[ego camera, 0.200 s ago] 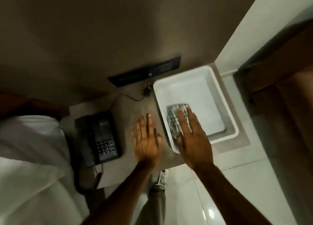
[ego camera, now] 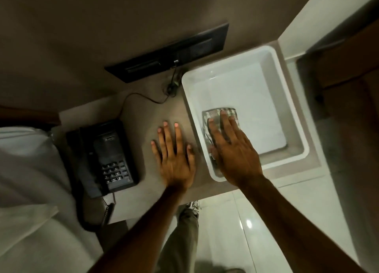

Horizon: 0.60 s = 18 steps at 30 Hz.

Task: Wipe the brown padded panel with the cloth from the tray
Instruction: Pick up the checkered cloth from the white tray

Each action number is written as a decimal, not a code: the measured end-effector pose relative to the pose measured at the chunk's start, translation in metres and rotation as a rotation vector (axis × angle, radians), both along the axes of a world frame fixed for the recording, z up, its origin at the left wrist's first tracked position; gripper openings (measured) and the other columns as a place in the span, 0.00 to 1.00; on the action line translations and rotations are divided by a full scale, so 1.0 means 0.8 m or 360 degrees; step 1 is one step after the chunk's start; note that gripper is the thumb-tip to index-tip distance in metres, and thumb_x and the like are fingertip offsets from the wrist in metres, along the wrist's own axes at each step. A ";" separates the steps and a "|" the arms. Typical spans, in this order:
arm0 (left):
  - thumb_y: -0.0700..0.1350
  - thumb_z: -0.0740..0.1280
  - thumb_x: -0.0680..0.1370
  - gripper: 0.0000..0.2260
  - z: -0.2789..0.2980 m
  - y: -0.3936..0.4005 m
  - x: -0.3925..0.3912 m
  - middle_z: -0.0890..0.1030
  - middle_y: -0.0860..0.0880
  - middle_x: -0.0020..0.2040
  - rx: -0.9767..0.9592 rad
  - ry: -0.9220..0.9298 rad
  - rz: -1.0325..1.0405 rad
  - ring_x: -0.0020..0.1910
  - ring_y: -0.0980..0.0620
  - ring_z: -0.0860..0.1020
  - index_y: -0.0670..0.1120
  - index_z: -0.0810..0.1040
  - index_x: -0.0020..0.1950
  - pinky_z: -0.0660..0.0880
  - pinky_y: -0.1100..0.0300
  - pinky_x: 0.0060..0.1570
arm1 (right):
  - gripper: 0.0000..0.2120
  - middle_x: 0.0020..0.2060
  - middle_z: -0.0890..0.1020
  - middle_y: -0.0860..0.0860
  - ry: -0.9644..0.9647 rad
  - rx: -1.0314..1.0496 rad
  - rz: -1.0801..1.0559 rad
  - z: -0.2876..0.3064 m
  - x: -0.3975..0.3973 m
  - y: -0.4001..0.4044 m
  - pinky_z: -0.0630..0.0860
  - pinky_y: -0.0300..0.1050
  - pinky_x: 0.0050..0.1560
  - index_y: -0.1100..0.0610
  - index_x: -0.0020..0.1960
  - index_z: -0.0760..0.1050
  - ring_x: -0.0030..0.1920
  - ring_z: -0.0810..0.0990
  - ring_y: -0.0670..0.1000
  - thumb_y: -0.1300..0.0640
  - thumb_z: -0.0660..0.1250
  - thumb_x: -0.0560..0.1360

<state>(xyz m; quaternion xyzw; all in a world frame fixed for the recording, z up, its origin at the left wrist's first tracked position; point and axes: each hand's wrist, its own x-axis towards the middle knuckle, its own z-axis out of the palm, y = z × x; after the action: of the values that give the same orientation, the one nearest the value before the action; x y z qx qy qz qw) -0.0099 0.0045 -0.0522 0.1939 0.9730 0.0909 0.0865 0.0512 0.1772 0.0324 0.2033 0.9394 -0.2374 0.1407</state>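
A folded checked cloth (ego camera: 213, 114) lies in the near left corner of the white tray (ego camera: 295, 116) on the bedside table. My right hand (ego camera: 231, 149) lies flat on top of the cloth, fingers spread, covering most of it. My left hand (ego camera: 174, 155) rests flat and open on the tabletop just left of the tray, holding nothing. The brown padded panel (ego camera: 102, 26) fills the wall above the table.
A black telephone (ego camera: 106, 155) with a coiled cord sits at the table's left. A black switch panel (ego camera: 170, 53) with a cable is on the wall above. White bedding (ego camera: 26, 180) lies left. Glossy floor tiles (ego camera: 235, 221) and my leg are below.
Both hands have edged slightly forward; my right hand's fingers now reach further over the cloth. The cloth still lies in the tray.
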 end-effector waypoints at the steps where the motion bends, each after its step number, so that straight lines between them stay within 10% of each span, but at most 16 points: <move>1: 0.58 0.47 0.89 0.32 -0.001 -0.001 0.002 0.47 0.44 0.93 -0.0002 -0.0006 -0.0007 0.93 0.43 0.45 0.50 0.49 0.93 0.41 0.39 0.91 | 0.36 0.88 0.51 0.59 -0.0066 0.0036 0.0038 -0.005 0.001 -0.001 0.65 0.64 0.82 0.51 0.87 0.51 0.87 0.53 0.64 0.46 0.61 0.85; 14: 0.58 0.48 0.90 0.32 0.013 -0.001 -0.002 0.49 0.43 0.93 -0.0052 -0.0001 -0.0037 0.93 0.43 0.47 0.48 0.50 0.92 0.48 0.37 0.91 | 0.47 0.84 0.64 0.61 -0.0190 -0.0028 -0.0373 0.004 -0.014 -0.018 0.88 0.62 0.43 0.55 0.84 0.64 0.80 0.70 0.66 0.59 0.81 0.70; 18: 0.58 0.47 0.90 0.32 0.010 0.011 0.004 0.49 0.42 0.93 -0.0044 0.0061 -0.0083 0.92 0.41 0.48 0.48 0.50 0.92 0.43 0.42 0.90 | 0.49 0.87 0.45 0.52 -0.0044 -0.0170 -0.0455 0.024 0.003 0.003 0.81 0.58 0.66 0.47 0.88 0.47 0.85 0.63 0.60 0.68 0.71 0.78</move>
<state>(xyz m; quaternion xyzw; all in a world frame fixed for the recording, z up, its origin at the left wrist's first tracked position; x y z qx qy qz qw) -0.0069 0.0132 -0.0445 0.2197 0.9702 0.0713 0.0730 0.0538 0.1799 0.0513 0.3305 0.8848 -0.3020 0.1290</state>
